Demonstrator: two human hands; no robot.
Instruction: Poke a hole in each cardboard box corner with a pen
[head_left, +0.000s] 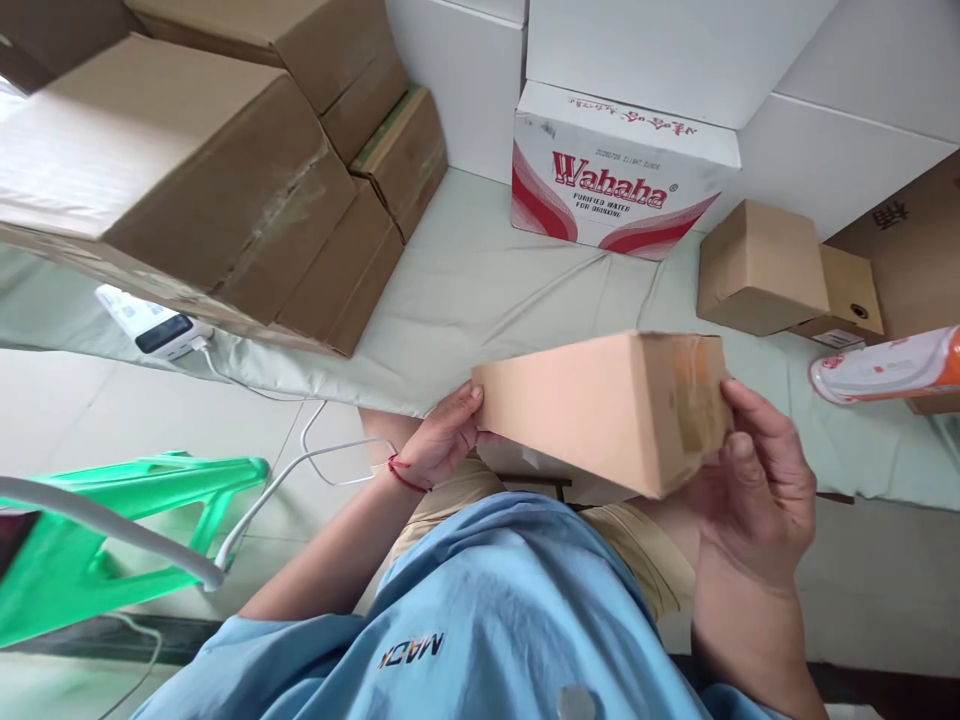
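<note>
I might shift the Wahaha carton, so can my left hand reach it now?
Probably not while your left hand holds one end of the cardboard box; otherwise, nothing seems to block the way over the cloth to the Wahaha carton.

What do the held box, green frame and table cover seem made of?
Held box: likely matte cardboard, judging by its plain tan faces, folded edges and shiny tape on one end.
Green frame: probably plastic, smooth, slightly glossy and evenly coloured.
Table cover: a pliant, wrinkled sheet; cloth or thin plastic, unclear.
</note>
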